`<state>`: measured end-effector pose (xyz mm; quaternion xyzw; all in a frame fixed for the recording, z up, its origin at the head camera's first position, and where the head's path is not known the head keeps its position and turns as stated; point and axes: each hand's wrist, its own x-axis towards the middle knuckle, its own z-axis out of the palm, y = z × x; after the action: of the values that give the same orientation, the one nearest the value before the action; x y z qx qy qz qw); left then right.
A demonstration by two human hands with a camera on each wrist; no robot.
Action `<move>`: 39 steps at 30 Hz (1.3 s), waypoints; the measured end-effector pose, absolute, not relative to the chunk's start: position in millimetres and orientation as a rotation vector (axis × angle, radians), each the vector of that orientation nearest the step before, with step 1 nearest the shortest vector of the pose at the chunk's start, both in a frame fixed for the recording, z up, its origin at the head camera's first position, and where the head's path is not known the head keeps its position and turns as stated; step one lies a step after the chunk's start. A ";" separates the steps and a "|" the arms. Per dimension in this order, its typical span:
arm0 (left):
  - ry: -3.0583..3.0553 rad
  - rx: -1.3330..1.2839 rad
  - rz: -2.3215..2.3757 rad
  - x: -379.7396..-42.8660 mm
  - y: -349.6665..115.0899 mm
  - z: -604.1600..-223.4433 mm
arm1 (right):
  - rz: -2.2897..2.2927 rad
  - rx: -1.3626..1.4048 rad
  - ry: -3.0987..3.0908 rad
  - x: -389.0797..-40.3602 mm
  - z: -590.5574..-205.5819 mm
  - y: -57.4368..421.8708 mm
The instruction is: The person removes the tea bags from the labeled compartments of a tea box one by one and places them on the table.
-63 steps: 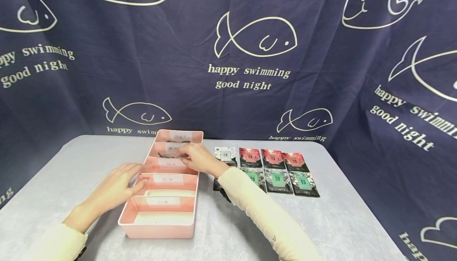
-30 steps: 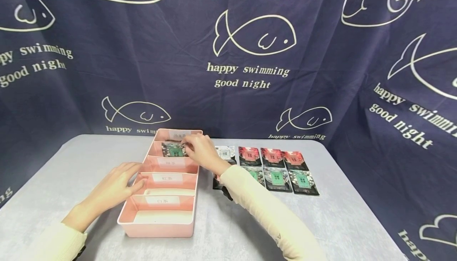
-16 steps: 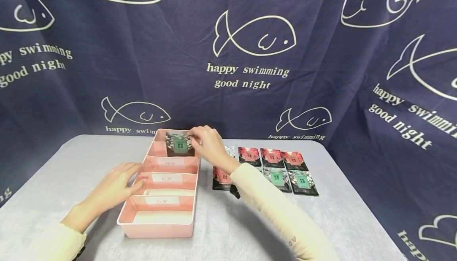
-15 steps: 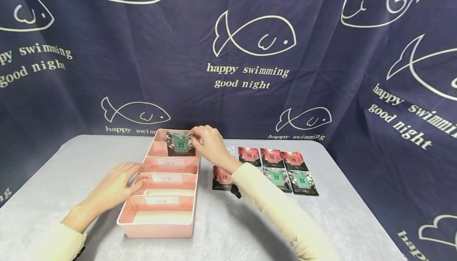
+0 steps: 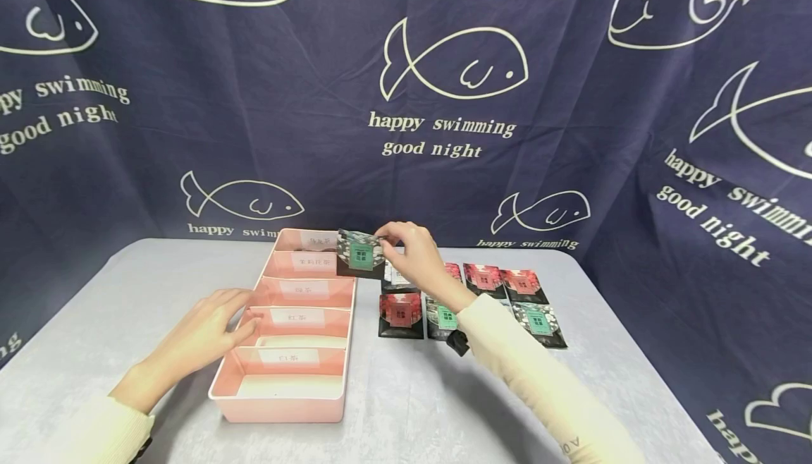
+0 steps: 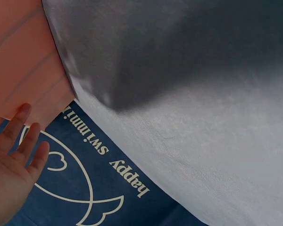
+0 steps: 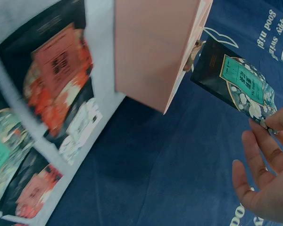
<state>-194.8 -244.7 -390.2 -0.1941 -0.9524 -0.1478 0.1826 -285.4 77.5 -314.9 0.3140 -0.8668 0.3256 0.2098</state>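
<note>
A long pink divided box [image 5: 282, 409] with paper labels stands left of centre on the table. My right hand [image 5: 420, 261] pinches a dark tea sachet [image 5: 360, 255] with a green label by its upper right corner. The sachet hangs in the air just beyond the box's right rim. In the right wrist view, thumb and forefinger hold one end of the sachet [image 7: 243, 82], and the other fingers are spread. My left hand [image 5: 197, 326] rests at the box's left rim. In the left wrist view its fingers [image 6: 26, 141] are extended beside the box wall [image 6: 28, 56].
Two rows of sachets lie right of the box: a red-labelled one [image 5: 401, 314], green-labelled ones [image 5: 538, 321] and more red ones [image 5: 523, 284]. My right arm partly covers them. Dark sachet edges show in the box's rear part. A blue fish-print curtain [image 5: 444, 189] hangs behind the table.
My right hand has drawn the green-labelled sachet up out of the second compartment from the back and carried it right, past the rim. The left hand has stayed in place.
</note>
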 end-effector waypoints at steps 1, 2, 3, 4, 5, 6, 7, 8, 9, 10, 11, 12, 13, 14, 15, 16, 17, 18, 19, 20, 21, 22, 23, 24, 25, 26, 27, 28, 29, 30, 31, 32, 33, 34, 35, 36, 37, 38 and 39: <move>-2.687 -0.550 -0.416 -194.8 -244.8 -390.2 | 0.897 0.872 -2.413 -284.8 -315.8 81.1; -2.686 -0.551 -0.416 -194.8 -244.9 -390.3 | 0.890 0.870 -2.418 -284.2 -317.1 84.8; -2.685 -0.553 -0.416 -194.8 -244.9 -390.3 | 0.887 0.867 -2.429 -283.3 -318.2 88.2; -2.683 -0.554 -0.416 -194.8 -244.9 -390.4 | 0.883 0.864 -2.438 -282.2 -319.3 91.6; -2.682 -0.555 -0.416 -194.7 -245.0 -390.2 | 0.878 0.860 -2.449 -281.2 -320.5 94.9; -2.682 -0.556 -0.418 -194.5 -245.1 -389.9 | 0.874 0.853 -2.461 -280.1 -321.6 98.0; -2.681 -0.557 -0.418 -194.3 -245.0 -389.8 | 0.877 0.850 -2.468 -278.9 -322.7 101.2; -2.681 -0.557 -0.418 -194.2 -245.1 -389.7 | 0.885 0.846 -2.476 -277.7 -323.6 104.2; -2.681 -0.557 -0.419 -194.1 -245.0 -389.6 | 0.897 0.839 -2.484 -276.6 -324.4 107.0; -2.681 -0.558 -0.420 -194.1 -245.0 -389.5 | 0.905 0.837 -2.485 -275.3 -325.0 109.7; -2.680 -0.558 -0.420 -194.0 -245.0 -389.4 | 0.915 0.834 -2.486 -274.1 -325.9 112.5; -2.680 -0.558 -0.421 -194.1 -244.9 -389.6 | 0.926 0.834 -2.486 -272.8 -326.7 115.0; -2.678 -0.558 -0.420 -194.1 -244.9 -389.7 | 0.932 0.834 -2.486 -271.7 -327.7 117.5; -2.678 -0.557 -0.420 -194.0 -245.0 -389.6 | 0.930 0.836 -2.486 -270.7 -328.9 119.8; -2.678 -0.557 -0.420 -194.0 -244.9 -389.7 | 0.929 0.842 -2.486 -269.6 -330.3 122.0; -2.678 -0.556 -0.420 -194.0 -244.9 -389.7 | 0.924 0.851 -2.486 -268.4 -331.7 124.1; -2.679 -0.555 -0.419 -194.1 -244.8 -389.7 | 0.923 0.861 -2.488 -267.3 -333.4 126.2; -2.680 -0.553 -0.420 -194.1 -244.7 -389.7 | 0.919 0.878 -2.487 -266.2 -335.1 128.2; -2.682 -0.551 -0.420 -194.1 -244.6 -389.6 | 0.917 0.888 -2.494 -264.8 -336.8 130.1; -2.685 -0.549 -0.420 -194.2 -244.5 -389.5 | 0.915 0.898 -2.500 -263.4 -338.7 131.9; -2.687 -0.547 -0.420 -194.2 -244.4 -389.5 | 0.915 0.911 -2.504 -261.9 -340.4 133.5; -2.688 -0.546 -0.419 -194.3 -244.3 -389.3 | 0.911 0.920 -2.513 -259.9 -341.8 135.1; -2.689 -0.544 -0.418 -194.3 -244.3 -389.1 | 0.914 0.930 -2.523 -258.1 -343.4 136.5; -2.691 -0.542 -0.417 -194.2 -244.2 -388.8 | 0.905 0.939 -2.534 -256.6 -345.2 137.9; -2.693 -0.541 -0.415 -194.1 -244.2 -388.4 | 0.902 0.947 -2.549 -254.7 -346.4 138.9; -2.694 -0.540 -0.414 -194.0 -244.2 -388.2 | 0.900 0.964 -2.555 -252.9 -347.6 140.0; -2.696 -0.539 -0.413 -193.9 -244.2 -388.0 | 0.904 0.984 -2.560 -251.0 -348.7 140.8; -2.697 -0.538 -0.412 -193.9 -244.2 -387.8 | 0.903 0.997 -2.567 -249.0 -349.7 141.7; -2.699 -0.537 -0.411 -193.8 -244.1 -387.6 | 0.907 1.014 -2.572 -247.2 -350.6 142.3; -2.702 -0.536 -0.411 -193.7 -244.1 -387.5 | 0.903 1.026 -2.578 -245.1 -351.4 142.9; -2.704 -0.536 -0.410 -193.7 -244.1 -387.5 | 0.910 1.044 -2.578 -243.4 -352.7 143.6; -2.704 -0.536 -0.411 -193.7 -244.0 -387.5 | 0.915 1.057 -2.580 -241.7 -353.8 144.2; -2.704 -0.537 -0.410 -193.7 -244.0 -387.5 | 0.925 1.067 -2.585 -239.9 -354.7 144.6; -2.702 -0.539 -0.410 -193.8 -243.9 -387.6 | 0.922 1.070 -2.596 -238.1 -355.5 145.1; -2.701 -0.541 -0.411 -193.9 -243.8 -387.6 | 0.931 1.078 -2.604 -236.4 -356.3 145.5; -2.699 -0.543 -0.411 -194.1 -243.7 -387.8 | 0.936 1.080 -2.614 -234.7 -357.1 146.1; -2.696 -0.546 -0.412 -194.3 -243.7 -387.9 | 0.943 1.084 -2.624 -233.0 -358.0 146.5; -2.694 -0.547 -0.412 -194.5 -243.7 -388.1 | 0.948 1.089 -2.634 -231.2 -358.4 146.7; -2.693 -0.548 -0.411 -194.7 -243.8 -388.2 | 0.955 1.095 -2.643 -229.4 -359.0 146.9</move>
<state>-194.7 -243.8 -388.2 -0.1939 -0.9533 -0.1454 0.1805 -229.4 146.9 -359.0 0.3623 -0.8746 0.3159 0.0628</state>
